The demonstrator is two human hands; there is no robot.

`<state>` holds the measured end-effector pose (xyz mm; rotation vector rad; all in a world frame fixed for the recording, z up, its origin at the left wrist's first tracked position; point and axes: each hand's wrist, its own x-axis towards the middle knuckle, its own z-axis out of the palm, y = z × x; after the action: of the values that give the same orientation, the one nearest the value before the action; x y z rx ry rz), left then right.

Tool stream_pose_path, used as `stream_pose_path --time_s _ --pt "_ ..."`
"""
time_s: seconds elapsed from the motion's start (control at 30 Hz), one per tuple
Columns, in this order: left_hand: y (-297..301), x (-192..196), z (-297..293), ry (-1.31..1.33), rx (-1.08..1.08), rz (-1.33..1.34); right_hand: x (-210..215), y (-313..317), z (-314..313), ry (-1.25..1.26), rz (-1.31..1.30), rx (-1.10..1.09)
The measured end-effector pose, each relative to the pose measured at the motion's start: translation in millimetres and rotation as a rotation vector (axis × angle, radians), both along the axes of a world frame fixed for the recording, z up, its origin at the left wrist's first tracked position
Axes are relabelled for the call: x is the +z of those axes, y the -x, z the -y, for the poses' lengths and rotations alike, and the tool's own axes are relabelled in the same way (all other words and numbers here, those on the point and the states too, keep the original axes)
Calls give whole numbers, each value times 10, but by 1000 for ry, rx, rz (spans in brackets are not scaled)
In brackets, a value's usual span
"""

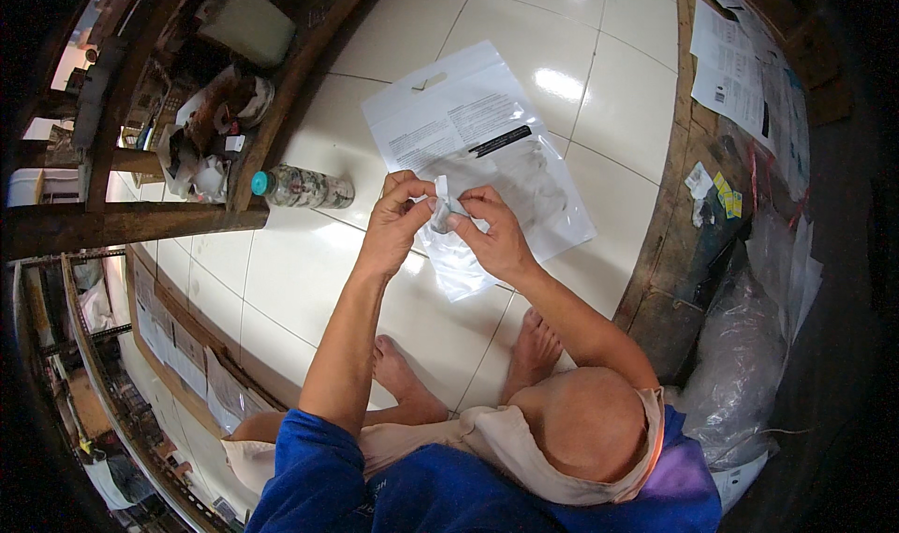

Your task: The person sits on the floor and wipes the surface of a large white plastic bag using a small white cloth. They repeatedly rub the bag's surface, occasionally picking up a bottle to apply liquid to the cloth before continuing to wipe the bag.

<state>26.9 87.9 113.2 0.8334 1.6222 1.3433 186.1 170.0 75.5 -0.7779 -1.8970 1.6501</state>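
Note:
My left hand (395,216) and my right hand (491,236) meet above the white tiled floor (309,280). Both pinch the top of a small clear plastic bag (453,252), which hangs down between them. What is inside the small bag cannot be made out. Behind it a large white and clear plastic pouch (478,140) with a handle slot lies flat on the tiles. My bare feet (468,369) and bent knees show below my forearms.
A plastic water bottle (302,187) with a teal cap lies on the floor at the left, by a cluttered wooden shelf (215,93). A wooden board (693,205) with papers and a bundle of clear plastic (740,364) stands at the right.

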Motion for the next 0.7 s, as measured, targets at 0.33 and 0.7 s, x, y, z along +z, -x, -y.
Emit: stream_pose_path --time_s 0.33,0.7 --pt "33 -87 -14 2 150 -282 -87 -106 -48 -18 286 -206" --pt "-415 -353 0 217 11 -74 -259 -141 -17 98 143 -136"
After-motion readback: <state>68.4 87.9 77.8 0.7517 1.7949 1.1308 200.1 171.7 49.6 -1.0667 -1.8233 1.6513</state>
